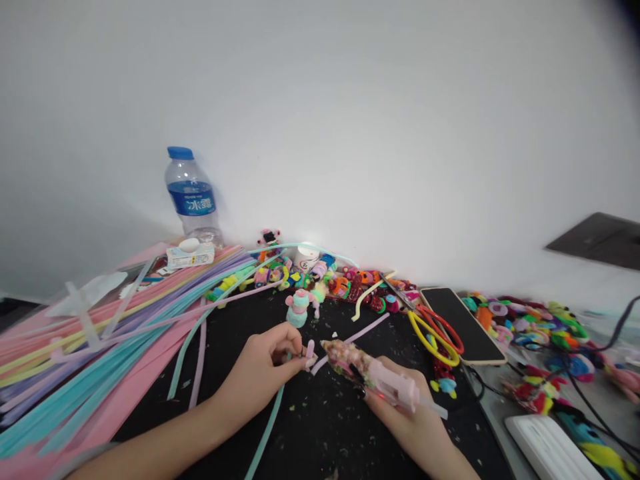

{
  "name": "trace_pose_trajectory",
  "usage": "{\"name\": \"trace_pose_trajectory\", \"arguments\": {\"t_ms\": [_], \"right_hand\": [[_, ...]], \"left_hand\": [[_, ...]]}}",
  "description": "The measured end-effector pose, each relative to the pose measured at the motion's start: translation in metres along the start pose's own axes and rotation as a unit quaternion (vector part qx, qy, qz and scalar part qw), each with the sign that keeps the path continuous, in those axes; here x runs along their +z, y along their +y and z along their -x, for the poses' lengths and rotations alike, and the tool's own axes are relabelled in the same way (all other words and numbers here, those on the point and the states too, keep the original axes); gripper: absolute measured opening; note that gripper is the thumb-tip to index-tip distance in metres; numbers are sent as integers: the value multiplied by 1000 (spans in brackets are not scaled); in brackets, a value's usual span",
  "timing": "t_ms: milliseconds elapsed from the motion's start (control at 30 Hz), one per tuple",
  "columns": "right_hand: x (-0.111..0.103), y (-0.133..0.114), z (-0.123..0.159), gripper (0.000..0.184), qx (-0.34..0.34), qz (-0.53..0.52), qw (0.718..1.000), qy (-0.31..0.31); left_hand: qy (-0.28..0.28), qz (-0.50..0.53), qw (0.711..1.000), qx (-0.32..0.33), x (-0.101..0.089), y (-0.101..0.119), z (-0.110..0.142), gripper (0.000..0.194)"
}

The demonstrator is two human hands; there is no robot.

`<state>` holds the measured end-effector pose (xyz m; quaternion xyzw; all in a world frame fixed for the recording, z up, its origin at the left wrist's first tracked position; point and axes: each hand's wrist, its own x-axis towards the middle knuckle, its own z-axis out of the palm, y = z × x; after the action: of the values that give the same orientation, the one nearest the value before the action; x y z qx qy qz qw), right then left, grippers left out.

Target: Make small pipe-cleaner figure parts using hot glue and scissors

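My left hand point(263, 370) rests on the black table top point(320, 420), fingers pinched on a small pale pink piece point(310, 349) with a thin dark wire. My right hand point(405, 413) grips a pink hot glue gun point(375, 377) with a decorated barrel, its nozzle pointing left toward the pink piece and almost touching it. A small teal and pink fuzzy figure point(298, 308) stands just beyond my left hand. A lilac pipe cleaner point(360, 331) lies behind the gun's tip.
Long pastel pipe cleaners point(100, 347) fan across the left side. A water bottle point(193, 197) stands at the back wall beside a small box. Several colourful fuzzy craft pieces point(345, 283) line the back. Yellow and red scissors point(435, 333), a phone point(463, 325), cables and more crafts lie at right.
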<state>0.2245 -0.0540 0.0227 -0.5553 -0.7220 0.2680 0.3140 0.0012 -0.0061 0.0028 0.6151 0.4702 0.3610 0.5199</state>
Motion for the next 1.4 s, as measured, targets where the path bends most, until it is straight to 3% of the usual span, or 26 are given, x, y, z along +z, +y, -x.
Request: {"name": "trace_pose_trajectory", "arguments": {"t_ms": [333, 1067, 1400], "right_hand": [[3, -9, 1, 16, -30, -17, 999, 4], [4, -8, 0, 21, -19, -4, 1000, -14], [6, -4, 3, 19, -32, 16, 999, 20]], "left_hand": [[-10, -2, 1000, -3, 3, 7, 3, 16], [-6, -3, 1000, 1, 2, 4, 3, 17], [0, -5, 1000, 6, 2, 5, 3, 17]]}}
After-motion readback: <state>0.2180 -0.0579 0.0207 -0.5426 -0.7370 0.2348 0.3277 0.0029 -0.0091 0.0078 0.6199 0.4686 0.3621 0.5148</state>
